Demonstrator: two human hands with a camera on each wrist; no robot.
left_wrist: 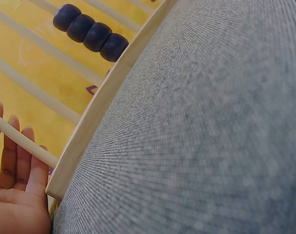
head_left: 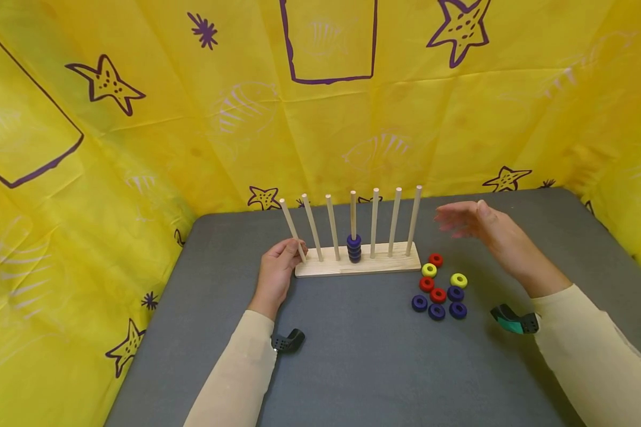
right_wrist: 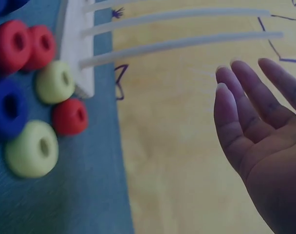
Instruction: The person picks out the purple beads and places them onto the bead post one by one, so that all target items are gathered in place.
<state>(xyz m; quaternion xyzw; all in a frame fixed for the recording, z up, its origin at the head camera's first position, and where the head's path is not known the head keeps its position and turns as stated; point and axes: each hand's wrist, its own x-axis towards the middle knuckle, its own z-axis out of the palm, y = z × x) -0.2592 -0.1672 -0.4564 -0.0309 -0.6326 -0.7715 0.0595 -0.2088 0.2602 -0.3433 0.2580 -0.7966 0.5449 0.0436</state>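
A wooden stand with several upright pegs lies across the table. Dark blue rings are stacked on its middle peg. At the stand's left end, my left hand pinches the leftmost peg low down. In the left wrist view that hand's fingers reach behind the peg, while its thumb is out of sight. Off the right end my right hand hovers, holding nothing, with its fingers extended. Loose red rings, yellow rings and dark blue rings lie below it.
The grey table meets a yellow patterned cloth behind the stand and at the sides. Black devices are strapped at both wrists. The loose rings sit close to the stand's right front corner.
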